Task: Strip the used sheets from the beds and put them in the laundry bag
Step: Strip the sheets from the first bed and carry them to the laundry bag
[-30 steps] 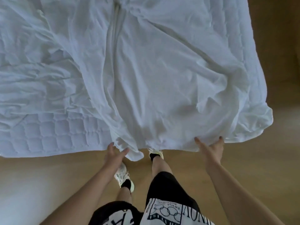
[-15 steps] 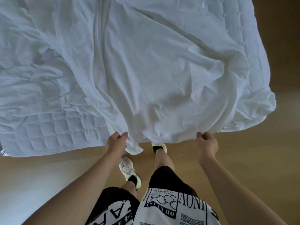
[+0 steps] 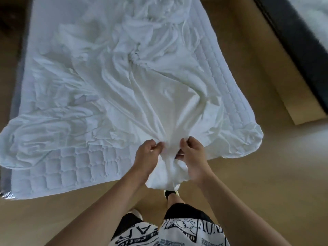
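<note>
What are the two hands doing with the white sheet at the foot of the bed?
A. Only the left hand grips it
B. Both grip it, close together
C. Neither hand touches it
B: the left hand and right hand both curl round the bunched sheet, side by side.

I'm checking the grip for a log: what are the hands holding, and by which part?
Both the left hand and the right hand grip the white sheet by its bunched near edge at the foot of the mattress.
</note>
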Tool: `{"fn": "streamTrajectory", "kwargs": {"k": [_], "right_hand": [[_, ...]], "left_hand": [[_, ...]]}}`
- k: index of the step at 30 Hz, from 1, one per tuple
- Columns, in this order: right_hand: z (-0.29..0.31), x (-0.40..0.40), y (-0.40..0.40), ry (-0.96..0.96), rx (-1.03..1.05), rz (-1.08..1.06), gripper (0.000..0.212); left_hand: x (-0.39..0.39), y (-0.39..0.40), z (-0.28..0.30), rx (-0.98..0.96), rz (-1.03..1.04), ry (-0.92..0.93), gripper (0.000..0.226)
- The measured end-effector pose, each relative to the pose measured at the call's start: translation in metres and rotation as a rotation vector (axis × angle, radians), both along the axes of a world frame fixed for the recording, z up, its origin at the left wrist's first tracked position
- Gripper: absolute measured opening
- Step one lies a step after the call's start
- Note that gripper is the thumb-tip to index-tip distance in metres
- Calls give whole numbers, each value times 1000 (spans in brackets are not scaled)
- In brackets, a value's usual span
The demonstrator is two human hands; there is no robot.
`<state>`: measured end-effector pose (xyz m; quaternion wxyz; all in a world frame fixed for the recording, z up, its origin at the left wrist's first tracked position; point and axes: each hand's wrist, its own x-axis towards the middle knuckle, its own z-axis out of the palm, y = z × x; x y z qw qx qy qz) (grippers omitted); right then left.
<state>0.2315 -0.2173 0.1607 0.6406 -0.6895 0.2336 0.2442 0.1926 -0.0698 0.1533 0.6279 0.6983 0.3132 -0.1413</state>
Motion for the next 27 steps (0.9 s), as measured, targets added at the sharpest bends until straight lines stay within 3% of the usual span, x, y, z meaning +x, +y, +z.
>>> {"fn": "streamTrajectory", "kwargs": {"k": [2,5,9,13,15,16,18,21,23,27], "right_hand": [[30,-4,16,-73,53,11,28],[64,-3,30,-186,49,29,22],[78,-5,33,-246,-1,162,19],[67,-14,17,-157,141,-63,16],[48,-16,4,-172,2,-140,10],[40,-18,-4,-174,-67,-126,15],[22,-26,-20,-129,-108,39,47],[6,-52,-29,13,140,405,80],[-9,-66,-19,69,148,465,78],[-27,-64,10,113,-142,326,58]], "left_hand": [[-1,5,24,-149,-79,-103,18],[-8,12,51,-500,-187,-224,31],[-7,9,54,-286,-143,-237,27],[-3,7,42,-134,-126,-161,16],[-3,10,41,-119,-50,-127,11],[-3,12,41,-107,-20,-113,9],[0,16,41,-91,11,-97,6],[7,15,50,-156,24,-120,7],[12,9,57,-199,14,-135,12],[13,5,56,-117,-68,-124,27]]}}
